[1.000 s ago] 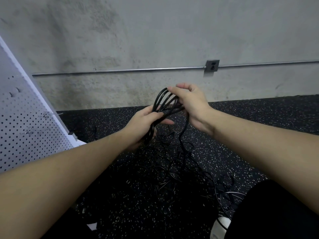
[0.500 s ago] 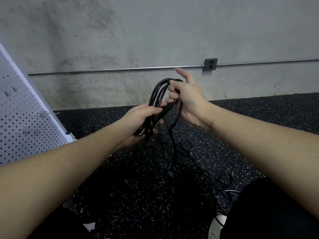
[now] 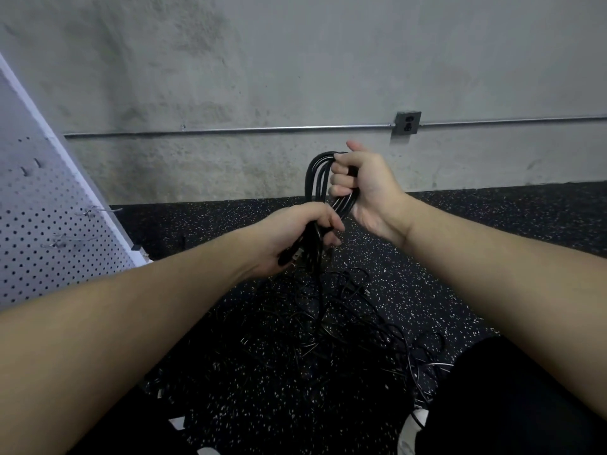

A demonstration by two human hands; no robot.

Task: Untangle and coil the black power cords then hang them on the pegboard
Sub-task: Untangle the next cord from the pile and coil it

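Observation:
A black power cord coil of several loops stands upright between my hands. My left hand grips its lower end, where a plug with metal prongs shows under the palm. My right hand curls its fingers round the upper right side of the loops. One strand runs from the coil down into a tangled pile of black cords on the floor. The white pegboard leans at the left, with bare metal hooks sticking out.
A black speckled rubber floor meets a grey concrete wall. A metal conduit and an outlet box run along the wall. My dark-clothed knee fills the lower right, with a white object beside it.
My right hand went from open fingers laying a loop over the coil to fingers curled round the loops. My left hand kept its grip on the lower end.

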